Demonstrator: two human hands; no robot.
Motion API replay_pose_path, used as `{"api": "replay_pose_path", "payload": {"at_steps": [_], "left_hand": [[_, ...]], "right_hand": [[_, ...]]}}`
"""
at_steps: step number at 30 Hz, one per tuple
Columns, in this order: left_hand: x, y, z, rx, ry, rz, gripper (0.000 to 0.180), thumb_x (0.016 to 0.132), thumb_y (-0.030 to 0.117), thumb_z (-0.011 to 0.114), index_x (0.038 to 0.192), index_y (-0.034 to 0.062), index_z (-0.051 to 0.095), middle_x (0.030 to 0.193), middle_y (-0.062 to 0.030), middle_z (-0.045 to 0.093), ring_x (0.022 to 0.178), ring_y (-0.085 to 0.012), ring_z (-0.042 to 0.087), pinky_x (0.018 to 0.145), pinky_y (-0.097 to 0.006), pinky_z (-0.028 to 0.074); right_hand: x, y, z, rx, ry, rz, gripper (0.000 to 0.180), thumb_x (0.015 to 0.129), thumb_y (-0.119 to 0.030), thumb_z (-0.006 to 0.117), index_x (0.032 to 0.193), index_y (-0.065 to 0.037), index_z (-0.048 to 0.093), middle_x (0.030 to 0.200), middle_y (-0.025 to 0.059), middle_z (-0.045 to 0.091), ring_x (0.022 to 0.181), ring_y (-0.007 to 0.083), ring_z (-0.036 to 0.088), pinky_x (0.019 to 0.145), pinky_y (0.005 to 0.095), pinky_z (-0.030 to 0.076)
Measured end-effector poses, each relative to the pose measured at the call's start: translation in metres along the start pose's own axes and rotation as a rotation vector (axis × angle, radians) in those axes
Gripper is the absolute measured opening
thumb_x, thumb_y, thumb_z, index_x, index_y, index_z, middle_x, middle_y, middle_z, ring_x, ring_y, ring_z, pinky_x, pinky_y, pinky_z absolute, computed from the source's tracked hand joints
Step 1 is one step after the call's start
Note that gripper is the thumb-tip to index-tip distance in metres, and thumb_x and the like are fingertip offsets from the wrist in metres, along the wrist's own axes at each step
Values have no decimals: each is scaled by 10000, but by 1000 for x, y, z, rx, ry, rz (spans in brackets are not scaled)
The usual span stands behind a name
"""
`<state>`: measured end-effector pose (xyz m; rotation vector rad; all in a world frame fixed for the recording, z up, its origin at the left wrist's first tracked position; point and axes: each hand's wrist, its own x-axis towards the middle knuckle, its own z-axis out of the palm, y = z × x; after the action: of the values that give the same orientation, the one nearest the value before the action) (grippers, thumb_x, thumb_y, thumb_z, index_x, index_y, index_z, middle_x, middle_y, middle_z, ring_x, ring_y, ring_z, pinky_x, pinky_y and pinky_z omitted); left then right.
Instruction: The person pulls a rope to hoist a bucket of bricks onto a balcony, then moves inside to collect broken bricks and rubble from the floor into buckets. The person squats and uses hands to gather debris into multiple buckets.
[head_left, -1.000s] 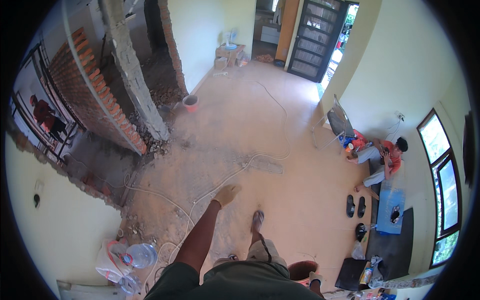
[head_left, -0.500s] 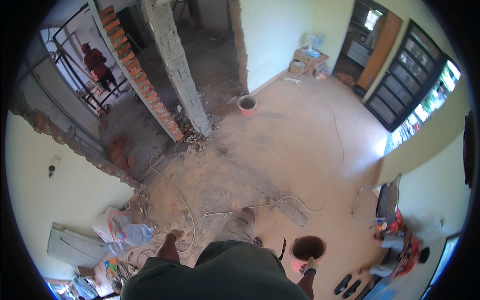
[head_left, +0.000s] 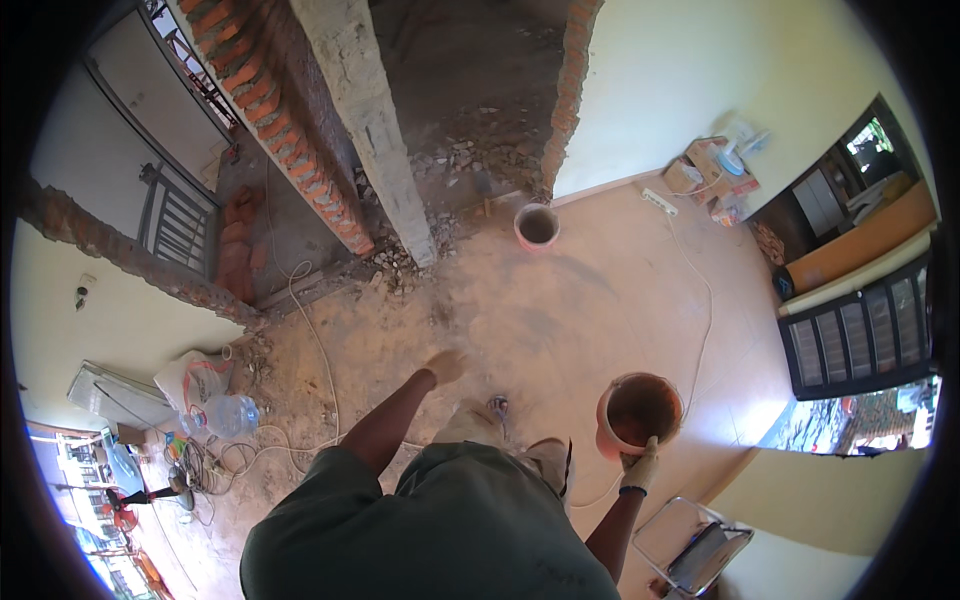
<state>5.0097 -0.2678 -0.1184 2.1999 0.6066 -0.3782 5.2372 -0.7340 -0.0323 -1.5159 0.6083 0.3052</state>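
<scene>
While the right hand (head_left: 640, 468) is clamping the bucket (head_left: 637, 410), keep it steady; the left hand (head_left: 447, 367) is blurring, grip unclear.

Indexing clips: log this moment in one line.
right hand: grips reddish bucket by rim | left hand: nothing visibly held | around: second bucket, rubble, cable

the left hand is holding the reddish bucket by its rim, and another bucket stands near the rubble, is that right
Not quite: in the head view it is the right hand that holds the reddish bucket by its rim. The other bucket does stand near the rubble.
</scene>
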Motion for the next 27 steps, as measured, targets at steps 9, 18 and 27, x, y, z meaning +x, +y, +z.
{"api": "replay_pose_path", "payload": {"at_steps": [9,18,27], "left_hand": [[186,41,-106,-270,87,-39,366,970,107,538,1319,38,624,1337,-159,631,1238,-326,580,1086,-409,467],[293,107,-157,-587,154,-375,424,949,152,609,1350,13,591,1286,-157,656,1179,-291,608,1023,-393,485],[379,78,-293,-766,377,-182,512,928,196,679,1380,-13,558,1236,-155,681,1119,-255,635,961,-378,504]], "right_hand": [[138,-156,223,-336,-437,-79,389,1003,-393,646,986,-22,759,840,70,739,719,170,696,697,317,557],[231,-210,430,-805,-627,-340,533,867,-536,732,1061,-44,789,954,202,760,925,327,729,857,417,550],[223,-272,623,-706,-1013,-128,422,900,-384,749,1072,1,750,804,136,733,644,231,713,575,337,583]]}}
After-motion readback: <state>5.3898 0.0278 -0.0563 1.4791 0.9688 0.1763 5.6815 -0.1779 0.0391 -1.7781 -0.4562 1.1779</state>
